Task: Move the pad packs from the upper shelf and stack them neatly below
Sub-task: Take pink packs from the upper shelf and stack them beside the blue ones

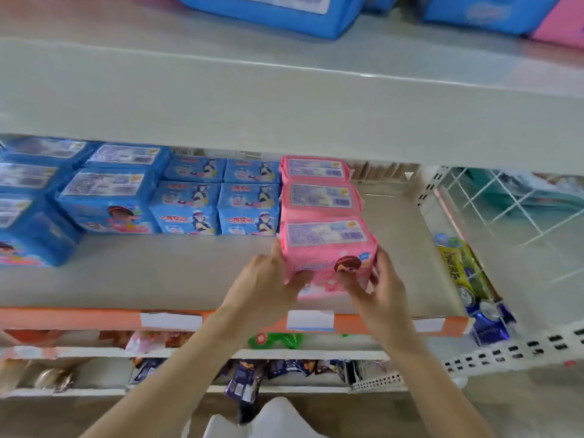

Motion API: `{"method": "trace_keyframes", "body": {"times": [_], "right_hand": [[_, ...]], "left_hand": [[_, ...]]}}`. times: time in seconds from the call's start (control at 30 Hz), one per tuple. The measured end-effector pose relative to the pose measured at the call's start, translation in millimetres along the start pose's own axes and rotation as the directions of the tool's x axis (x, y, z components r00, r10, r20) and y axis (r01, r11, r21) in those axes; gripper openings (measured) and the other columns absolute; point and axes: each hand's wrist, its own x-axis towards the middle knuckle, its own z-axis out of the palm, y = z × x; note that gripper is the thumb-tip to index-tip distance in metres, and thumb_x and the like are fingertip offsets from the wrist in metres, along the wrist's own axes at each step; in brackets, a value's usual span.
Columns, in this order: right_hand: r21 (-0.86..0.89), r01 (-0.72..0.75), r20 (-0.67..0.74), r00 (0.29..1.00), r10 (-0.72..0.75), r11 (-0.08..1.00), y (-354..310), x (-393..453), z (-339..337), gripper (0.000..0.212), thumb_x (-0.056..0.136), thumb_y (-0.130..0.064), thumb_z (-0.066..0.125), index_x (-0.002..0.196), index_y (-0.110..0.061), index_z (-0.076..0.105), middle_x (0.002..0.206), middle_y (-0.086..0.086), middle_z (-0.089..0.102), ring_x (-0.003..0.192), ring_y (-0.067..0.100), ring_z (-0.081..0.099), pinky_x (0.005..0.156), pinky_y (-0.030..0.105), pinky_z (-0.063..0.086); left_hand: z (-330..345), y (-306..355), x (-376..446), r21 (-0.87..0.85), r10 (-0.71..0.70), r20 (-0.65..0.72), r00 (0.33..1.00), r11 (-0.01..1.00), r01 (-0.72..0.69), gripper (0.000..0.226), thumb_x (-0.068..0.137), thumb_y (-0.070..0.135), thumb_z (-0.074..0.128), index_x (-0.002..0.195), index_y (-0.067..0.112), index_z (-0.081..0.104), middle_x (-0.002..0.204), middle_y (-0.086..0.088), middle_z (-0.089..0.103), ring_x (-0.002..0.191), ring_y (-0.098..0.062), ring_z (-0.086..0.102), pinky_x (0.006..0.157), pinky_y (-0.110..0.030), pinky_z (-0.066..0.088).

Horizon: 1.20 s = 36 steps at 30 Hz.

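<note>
A pink pad pack (328,248) stands at the front of a row on the lower shelf (177,273). My left hand (268,276) grips its left side and my right hand (382,286) grips its right side. Two more pink packs (319,197) line up directly behind it. Blue pad packs (218,203) fill the shelf to the left. On the upper shelf (284,90), blue packs (278,11) and a pink pack (562,26) show at the top edge of the view.
An orange price strip (79,317) runs along the lower shelf's front edge. Bare shelf lies right of the pink row. A white wire divider (493,210) stands at the right, with snack bags (461,263) beside it. Lower shelves hold several small packets (240,377).
</note>
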Motion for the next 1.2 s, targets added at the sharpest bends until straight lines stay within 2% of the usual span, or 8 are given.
{"method": "trace_keyframes", "body": {"times": [0.1,0.23,0.43,0.53,0.67,0.9,1.07,1.2], "right_hand": [[0.013,-0.034,-0.046,0.998,0.034,0.999,15.0,11.9,17.6,0.058,0.073,-0.055,0.079,0.117,-0.028,0.053,0.095,-0.031,0.066,0.092,0.002,0.068,0.084,0.026,0.055],[0.054,-0.027,-0.06,0.998,0.03,0.998,26.4,15.4,32.1,0.048,0.081,-0.02,0.079,0.12,-0.025,0.052,0.094,-0.037,0.064,0.093,-0.008,0.065,0.081,0.008,0.05],[0.087,-0.043,-0.107,0.993,0.052,0.995,34.8,19.8,33.6,0.051,0.075,-0.029,0.077,0.118,-0.037,0.051,0.1,-0.031,0.066,0.101,-0.001,0.065,0.094,0.014,0.05],[0.072,-0.044,-0.112,0.992,0.051,0.996,37.4,21.1,32.2,0.051,0.078,-0.019,0.078,0.118,-0.039,0.051,0.105,-0.029,0.067,0.102,0.0,0.065,0.095,0.016,0.05],[-0.005,-0.055,-0.104,0.993,0.055,0.998,44.4,37.1,31.2,0.05,0.084,-0.006,0.076,0.123,-0.024,0.051,0.095,-0.036,0.065,0.089,-0.005,0.064,0.087,0.014,0.05],[-0.113,0.021,-0.097,0.995,-0.032,0.993,55.7,46.4,30.4,0.057,0.087,-0.008,0.074,0.137,-0.007,0.047,0.099,-0.042,0.063,0.089,-0.006,0.065,0.084,0.011,0.05],[-0.123,0.002,-0.083,0.996,-0.013,0.992,51.5,49.6,28.1,0.055,0.085,-0.01,0.077,0.133,-0.009,0.049,0.102,-0.026,0.064,0.089,-0.006,0.065,0.087,0.021,0.054],[-0.156,0.018,-0.047,0.999,-0.026,0.988,42.7,46.0,24.8,0.061,0.085,-0.019,0.079,0.137,-0.012,0.047,0.108,-0.015,0.065,0.097,0.008,0.065,0.091,0.028,0.052]], "left_hand": [[1.8,-11.4,18.0,-0.017,0.02,0.003,1.0,1.0,-0.02,0.056,0.093,0.046,0.061,0.133,0.013,0.041,0.104,-0.013,0.068,0.09,-0.034,0.065,0.076,-0.047,0.055],[5.5,-26.9,31.6,-0.047,0.048,-0.011,0.999,0.998,-0.049,0.052,0.091,0.044,0.065,0.129,0.015,0.043,0.104,-0.01,0.069,0.092,-0.032,0.065,0.078,-0.047,0.055],[16.2,-37.0,39.1,-0.093,0.106,-0.066,0.992,0.989,-0.112,0.057,0.085,0.053,0.068,0.125,0.018,0.049,0.108,-0.005,0.071,0.096,-0.027,0.067,0.08,-0.045,0.057],[19.7,-36.3,40.4,-0.115,0.12,-0.107,0.987,0.984,-0.132,0.058,0.085,0.051,0.07,0.126,0.014,0.051,0.107,-0.006,0.071,0.095,-0.027,0.067,0.08,-0.043,0.056],[23.0,-36.7,49.3,-0.122,0.117,-0.179,0.977,0.983,-0.14,0.055,0.082,0.046,0.074,0.118,0.009,0.056,0.098,-0.006,0.073,0.089,-0.029,0.067,0.077,-0.042,0.055],[35.6,-44.5,56.6,-0.177,0.118,-0.23,0.966,0.971,-0.16,0.055,0.079,0.041,0.079,0.119,0.009,0.061,0.095,-0.005,0.074,0.086,-0.029,0.069,0.076,-0.043,0.057],[35.1,-43.1,57.7,-0.165,0.119,-0.222,0.968,0.974,-0.158,0.056,0.079,0.042,0.079,0.122,0.01,0.06,0.102,-0.005,0.075,0.088,-0.028,0.069,0.078,-0.043,0.057],[36.0,-39.8,48.7,-0.141,0.076,-0.231,0.97,0.984,-0.111,0.054,0.08,0.046,0.077,0.117,0.012,0.057,0.095,-0.003,0.072,0.085,-0.026,0.066,0.075,-0.04,0.055]]}}
